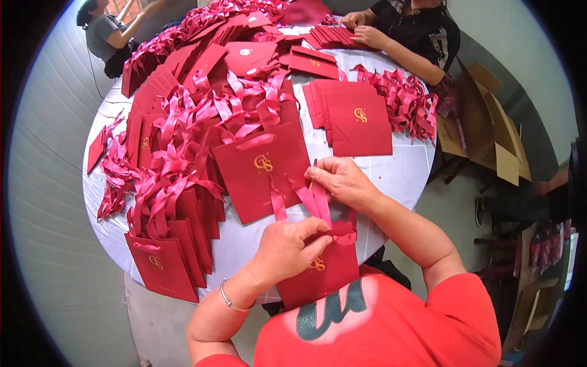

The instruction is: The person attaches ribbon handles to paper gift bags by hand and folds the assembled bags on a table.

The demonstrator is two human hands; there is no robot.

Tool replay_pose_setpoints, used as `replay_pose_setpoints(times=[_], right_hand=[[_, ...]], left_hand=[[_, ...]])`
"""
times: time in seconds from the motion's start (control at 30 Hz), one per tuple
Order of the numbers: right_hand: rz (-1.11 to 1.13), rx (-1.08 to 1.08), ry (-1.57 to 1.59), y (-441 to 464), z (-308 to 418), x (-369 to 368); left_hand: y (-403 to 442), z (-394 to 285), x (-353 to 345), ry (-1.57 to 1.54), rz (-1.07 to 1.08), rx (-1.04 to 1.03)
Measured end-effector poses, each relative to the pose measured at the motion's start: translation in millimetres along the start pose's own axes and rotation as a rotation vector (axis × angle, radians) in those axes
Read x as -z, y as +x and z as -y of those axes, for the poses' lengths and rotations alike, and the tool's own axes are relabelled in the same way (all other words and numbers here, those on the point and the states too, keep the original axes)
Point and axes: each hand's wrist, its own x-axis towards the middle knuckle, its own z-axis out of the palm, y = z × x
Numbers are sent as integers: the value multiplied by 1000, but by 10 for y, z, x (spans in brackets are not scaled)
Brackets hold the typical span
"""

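Observation:
Close to my chest a red paper bag [324, 275] with a gold logo leans at the table's near edge. My left hand [290, 248], with a bracelet on the wrist, pinches the bag's top edge by its pink ribbon. Just above it my right hand [342, 180] has thumb and forefinger closed on a pink ribbon [319, 205] that runs down to the bag. Beyond my hands another red bag [263, 168] lies flat, its logo facing up.
Piles of red bags with pink ribbons [177, 134] cover the left of the white round table [409, 165]. A flat stack [361, 116] lies at the right. A person [422, 30] handles bags across the table; another stands far left. Open cardboard boxes [489, 122] stand right.

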Motion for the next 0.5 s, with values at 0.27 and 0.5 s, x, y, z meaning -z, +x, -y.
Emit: replay_pose_setpoints(times=[0.27, 0.5], right_hand=[[59, 534, -567, -683, 254, 173], [-112, 826, -908, -947, 141, 45]], left_hand=[[4, 33, 24, -64, -12, 99], [8, -11, 8, -46, -48, 142]])
